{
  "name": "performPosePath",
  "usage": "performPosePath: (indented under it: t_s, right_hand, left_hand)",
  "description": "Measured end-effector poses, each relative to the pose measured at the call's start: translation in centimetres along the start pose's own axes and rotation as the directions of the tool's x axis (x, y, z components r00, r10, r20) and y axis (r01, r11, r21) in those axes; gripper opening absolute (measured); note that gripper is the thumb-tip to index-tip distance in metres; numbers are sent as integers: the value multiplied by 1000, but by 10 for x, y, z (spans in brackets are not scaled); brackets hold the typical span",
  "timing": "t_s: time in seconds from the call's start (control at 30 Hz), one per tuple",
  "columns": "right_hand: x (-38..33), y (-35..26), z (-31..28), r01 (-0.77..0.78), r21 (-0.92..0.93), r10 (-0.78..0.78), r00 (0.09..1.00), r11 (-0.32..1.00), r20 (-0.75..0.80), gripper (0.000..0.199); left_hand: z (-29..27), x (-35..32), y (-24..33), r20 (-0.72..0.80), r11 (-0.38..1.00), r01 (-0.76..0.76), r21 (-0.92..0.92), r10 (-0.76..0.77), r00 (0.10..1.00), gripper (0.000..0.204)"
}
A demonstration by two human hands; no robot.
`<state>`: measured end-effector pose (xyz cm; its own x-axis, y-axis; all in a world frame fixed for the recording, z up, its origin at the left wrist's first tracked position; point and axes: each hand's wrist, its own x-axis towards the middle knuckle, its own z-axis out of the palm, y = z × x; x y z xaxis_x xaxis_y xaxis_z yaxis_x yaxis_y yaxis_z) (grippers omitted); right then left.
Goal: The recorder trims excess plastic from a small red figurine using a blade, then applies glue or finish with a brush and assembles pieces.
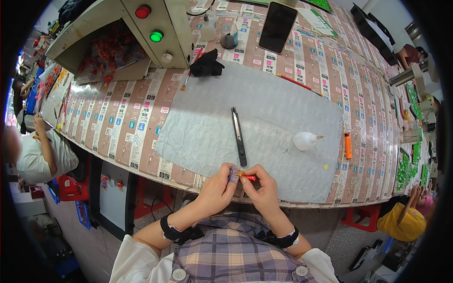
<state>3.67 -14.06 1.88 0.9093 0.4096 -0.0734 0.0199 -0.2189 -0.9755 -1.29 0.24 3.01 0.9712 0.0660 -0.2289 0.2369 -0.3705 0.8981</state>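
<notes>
Close to the table's near edge, both hands meet at a small piece, translucent purple on one side with yellow and red parts on the other. My left hand is closed around the purple side. With thumb and forefinger, my right hand pinches the yellow and red end; whether that end is joined to the purple part, I cannot tell. Just beyond my fingers lies a black utility knife on a grey cloth. A white squeeze bottle rests tipped on the cloth to the right.
An orange lighter and a red brush or pencil lie rightward. Black cloth, a glass jar and a phone are farther back. A box-shaped machine holds red pieces. Another person sits left.
</notes>
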Motion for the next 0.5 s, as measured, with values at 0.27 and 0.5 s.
performPosePath:
  t_s: [0.27,0.5]
  right_hand:
    - [0,-1,0,-7,-2,7,1000,1000,2,9]
    - [0,-1,0,-6,-4,6,1000,1000,2,10]
  left_hand:
    - [0,0,-1,0,1000,-3,2,3,1000,25]
    - [0,0,-1,2,1000,4,2,-4,1000,25]
